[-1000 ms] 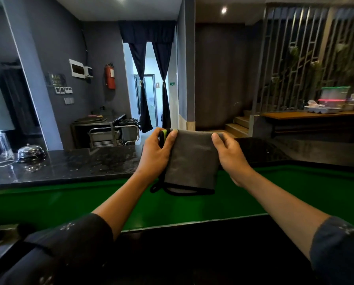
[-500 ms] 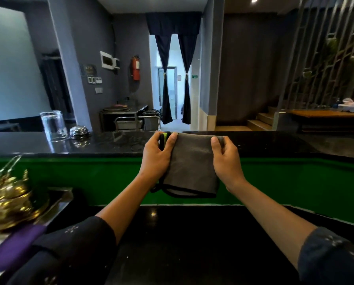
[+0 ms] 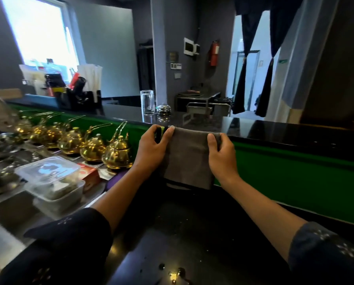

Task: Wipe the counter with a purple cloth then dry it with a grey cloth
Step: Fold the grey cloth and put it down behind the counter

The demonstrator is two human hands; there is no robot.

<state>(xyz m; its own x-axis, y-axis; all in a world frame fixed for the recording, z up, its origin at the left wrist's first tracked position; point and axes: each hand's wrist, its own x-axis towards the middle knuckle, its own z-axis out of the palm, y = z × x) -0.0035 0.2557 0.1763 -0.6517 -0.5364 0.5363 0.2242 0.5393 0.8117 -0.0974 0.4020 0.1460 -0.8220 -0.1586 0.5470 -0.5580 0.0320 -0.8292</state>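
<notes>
A folded grey cloth [image 3: 189,157] with a dark hem hangs in the air in front of me, above the black counter [image 3: 192,239]. My left hand [image 3: 151,149] pinches its top left corner, where a green tag shows. My right hand [image 3: 221,155] pinches the top right corner. A strip of purple cloth [image 3: 115,178] lies on the counter behind my left forearm, mostly hidden.
A row of several golden teapots [image 3: 93,147] stands at the left, with stacked clear plastic boxes [image 3: 52,182] in front. A green wall [image 3: 285,175] rises to the raised black bar top [image 3: 275,130], which carries a glass [image 3: 147,102] and a bell [image 3: 163,109].
The view has swung left and down, bringing the teapots and boxes into sight. Both hands keep the same hold on the grey cloth, which stays in front of me.
</notes>
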